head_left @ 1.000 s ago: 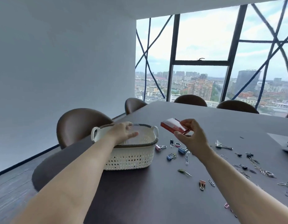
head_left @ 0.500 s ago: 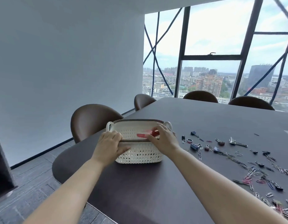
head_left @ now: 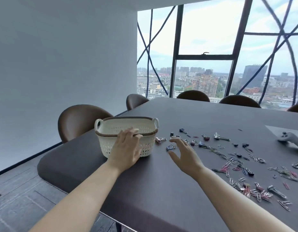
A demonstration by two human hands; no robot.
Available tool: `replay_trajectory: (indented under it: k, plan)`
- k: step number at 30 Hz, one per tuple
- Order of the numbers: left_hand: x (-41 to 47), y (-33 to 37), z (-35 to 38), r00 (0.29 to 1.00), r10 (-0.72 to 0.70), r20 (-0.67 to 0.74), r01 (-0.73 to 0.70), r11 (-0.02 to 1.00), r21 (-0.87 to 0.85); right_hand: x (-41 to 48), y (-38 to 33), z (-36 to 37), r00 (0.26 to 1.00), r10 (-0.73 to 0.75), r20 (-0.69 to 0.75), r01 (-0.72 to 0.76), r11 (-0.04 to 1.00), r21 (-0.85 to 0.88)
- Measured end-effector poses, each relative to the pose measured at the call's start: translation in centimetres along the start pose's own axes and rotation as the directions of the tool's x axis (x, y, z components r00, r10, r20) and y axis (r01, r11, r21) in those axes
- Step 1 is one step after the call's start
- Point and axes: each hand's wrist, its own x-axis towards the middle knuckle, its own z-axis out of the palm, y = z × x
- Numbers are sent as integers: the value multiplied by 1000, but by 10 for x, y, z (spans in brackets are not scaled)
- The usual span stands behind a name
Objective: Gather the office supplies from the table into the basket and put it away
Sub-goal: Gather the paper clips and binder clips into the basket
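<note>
Dark table (head_left: 161, 190), basket (head_left: 109, 131) near its edge; left hand (head_left: 126, 152) fingers (head_left: 129, 133) straight, perhaps on rim; right hand (head_left: 185, 155) fingers splayed, empty.

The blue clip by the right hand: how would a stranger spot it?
Find the white basket on the dark table. Just right of it, at the thumb of the right hand, lies the blue clip. Unlike the pinkish clip nearer the basket, it is blue.

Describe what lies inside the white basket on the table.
Inside the basket, only the perforated far wall shows, with nothing visible against it. Its floor and any contents are hidden behind the near wall and the left hand at its rim.
</note>
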Motion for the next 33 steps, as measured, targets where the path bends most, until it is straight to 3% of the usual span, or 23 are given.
replay_trajectory:
  k: [2, 4, 7, 10, 13, 19, 22, 24, 26, 30, 31, 33]
  plan:
    - [5, 44, 14, 992, 123, 25, -121, 991, -61, -27, 28, -20, 996, 90, 28, -89, 995, -55]
    - [10, 90, 35, 961, 167, 220, -139, 981, -133, -59, 60, -43, 981, 193, 30, -190, 977, -99]
    - [23, 146, 58, 777, 66, 626, 106, 966, -234, -109, 102, -82, 942, 335, 4, -330, 932, -149]
    - [40, 183, 68, 639, 5, 769, 204, 963, -175, -154, 127, -117, 898, 440, -15, -434, 877, -208]
    - [51, 222, 72, 606, 66, 792, 186, 957, -222, -189, 145, -141, 866, 493, -78, -498, 842, -205]
    - [48, 298, 62, 646, 218, 731, 108, 923, -370, -234, 163, -174, 824, 538, -177, -566, 799, -203]
    - [49, 311, 61, 633, 233, 738, 56, 937, -344, -256, 170, -188, 784, 530, -323, -613, 744, -268]
    - [51, 318, 59, 609, 236, 757, 36, 945, -324, -268, 172, -197, 702, 516, -490, -693, 653, -305]
    - [55, 331, 60, 599, 245, 763, 33, 944, -329, -277, 176, -207, 605, 589, -536, -793, 504, -342]
    - [65, 369, 69, 601, 273, 751, 17, 936, -353, -294, 195, -226, 330, 872, -363, -909, 189, -372]
    - [68, 378, 72, 604, 278, 747, 15, 933, -359, -297, 200, -228, 290, 896, -335, -917, 161, -365]
    - [75, 394, 79, 617, 276, 737, 17, 931, -364, -297, 212, -230, 307, 907, -288, -899, 178, -399]
